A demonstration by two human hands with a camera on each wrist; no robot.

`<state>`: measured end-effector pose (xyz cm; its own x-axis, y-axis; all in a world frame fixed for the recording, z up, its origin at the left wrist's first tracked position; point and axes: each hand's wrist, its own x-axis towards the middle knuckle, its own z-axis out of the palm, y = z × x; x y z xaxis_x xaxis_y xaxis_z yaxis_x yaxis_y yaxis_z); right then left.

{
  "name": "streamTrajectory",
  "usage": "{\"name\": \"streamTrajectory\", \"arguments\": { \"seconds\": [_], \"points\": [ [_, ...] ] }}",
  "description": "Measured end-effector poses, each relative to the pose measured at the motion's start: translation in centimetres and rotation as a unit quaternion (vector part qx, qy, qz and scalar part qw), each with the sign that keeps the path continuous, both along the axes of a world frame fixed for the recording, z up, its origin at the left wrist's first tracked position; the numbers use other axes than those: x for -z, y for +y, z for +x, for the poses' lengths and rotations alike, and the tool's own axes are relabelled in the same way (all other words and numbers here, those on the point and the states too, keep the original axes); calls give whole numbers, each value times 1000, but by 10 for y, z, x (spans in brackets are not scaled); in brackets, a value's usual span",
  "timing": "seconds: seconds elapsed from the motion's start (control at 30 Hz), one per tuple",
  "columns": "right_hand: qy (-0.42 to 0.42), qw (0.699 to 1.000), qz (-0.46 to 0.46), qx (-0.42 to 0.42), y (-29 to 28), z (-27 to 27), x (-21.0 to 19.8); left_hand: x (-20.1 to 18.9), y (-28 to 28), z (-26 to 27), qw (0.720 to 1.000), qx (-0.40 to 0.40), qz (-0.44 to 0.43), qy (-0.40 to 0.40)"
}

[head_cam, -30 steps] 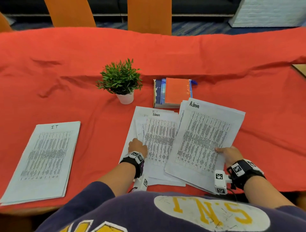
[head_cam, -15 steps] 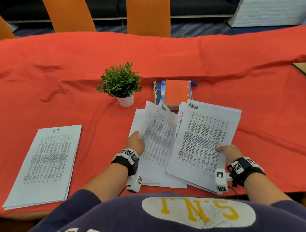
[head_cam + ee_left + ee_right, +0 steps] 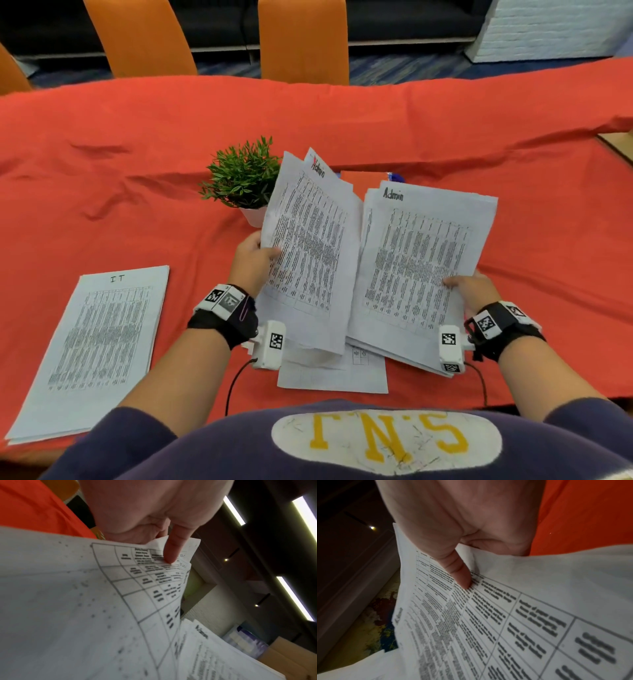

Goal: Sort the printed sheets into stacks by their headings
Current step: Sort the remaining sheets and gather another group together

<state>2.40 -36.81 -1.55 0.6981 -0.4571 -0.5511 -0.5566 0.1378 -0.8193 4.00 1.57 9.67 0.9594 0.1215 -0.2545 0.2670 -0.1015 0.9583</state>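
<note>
My left hand pinches the left edge of a few printed sheets headed Admin, lifted and tilted up off the table; in the left wrist view its thumb lies on the print of these sheets. A thicker stack headed Admin is held at its lower right edge by my right hand, thumb on top of the paper. A stack headed IT lies flat at the left. One more sheet lies on the cloth below the lifted papers.
A small potted plant stands just behind the lifted sheets. An orange notebook on books is partly hidden behind the papers. The red tablecloth covers the table, with orange chairs beyond the far edge.
My left hand has lifted the left Admin sheets off the table and raised them upright. The right hand's stack has tilted up slightly and come nearer.
</note>
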Motion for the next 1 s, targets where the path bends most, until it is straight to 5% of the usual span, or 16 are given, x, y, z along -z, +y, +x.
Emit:
{"name": "streamTrajectory", "arguments": {
  "seconds": [0.27, 0.47, 0.7, 1.0],
  "points": [
    [34, 997, -64, 23, 16, -5, -17, -60, -15, -10, 982, 146, 44, -115],
    [18, 997, -79, 19, 10, -7, -28, -98, -25, -10, 975, 146, -82, -143],
    [-59, 997, 11, -44, 38, -13, -51, -33, -31, -1, 998, 56, 1, -14],
    [-15, 991, 86, -105, 69, -25, -38, 51, -48, -16, 986, 87, 100, 101]
  ]
}}
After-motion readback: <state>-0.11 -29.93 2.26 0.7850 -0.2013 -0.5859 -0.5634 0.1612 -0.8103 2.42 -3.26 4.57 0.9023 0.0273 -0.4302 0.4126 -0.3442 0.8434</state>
